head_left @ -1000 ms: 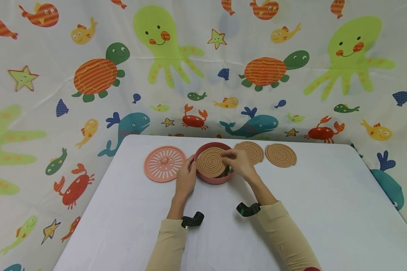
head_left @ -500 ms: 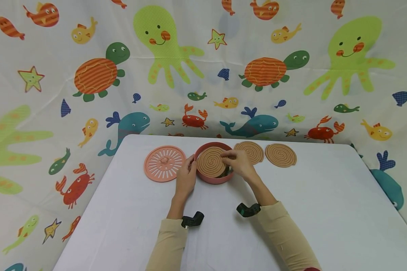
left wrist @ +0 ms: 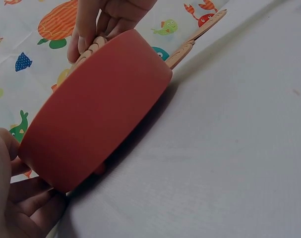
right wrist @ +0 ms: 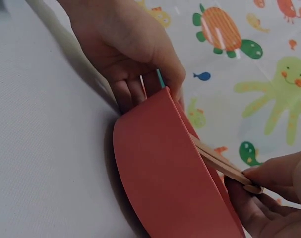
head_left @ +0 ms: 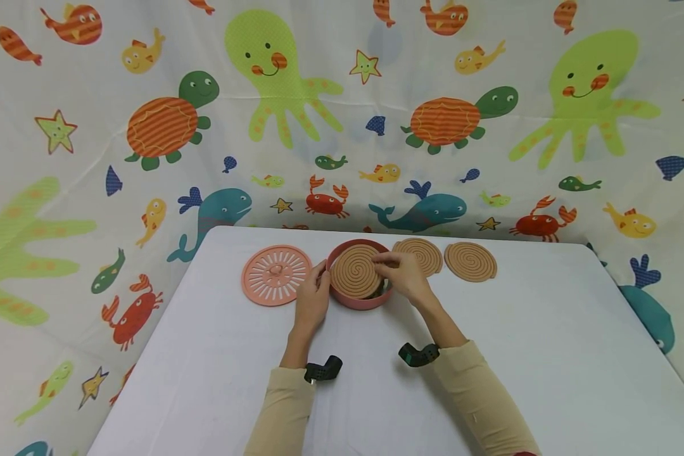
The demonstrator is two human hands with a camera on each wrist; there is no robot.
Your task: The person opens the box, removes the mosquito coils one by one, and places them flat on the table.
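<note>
A round red mosquito coil holder (head_left: 360, 304) stands on the table, its top uncovered. My left hand (head_left: 313, 294) grips it by the left side, thumb at the rim and fingers against the outer wall. My right hand (head_left: 401, 273) pinches the right edge of a tan mosquito coil (head_left: 354, 272) between thumb and fingers. That coil tilts, its left side down inside the holder and its pinched edge raised at the rim. In the right wrist view the coil (right wrist: 217, 161) shows edge-on as stacked layers. The coil covers most of the holder's inside.
Left of the holder lies a salmon-pink slotted lid (head_left: 277, 276) with a small knob. Two more mosquito coils lie to the right, the nearer coil (head_left: 420, 254) partly behind my right hand and the farther coil (head_left: 470, 261) beyond it. A sea-animal curtain (head_left: 342, 114) hangs behind the white table (head_left: 205, 380).
</note>
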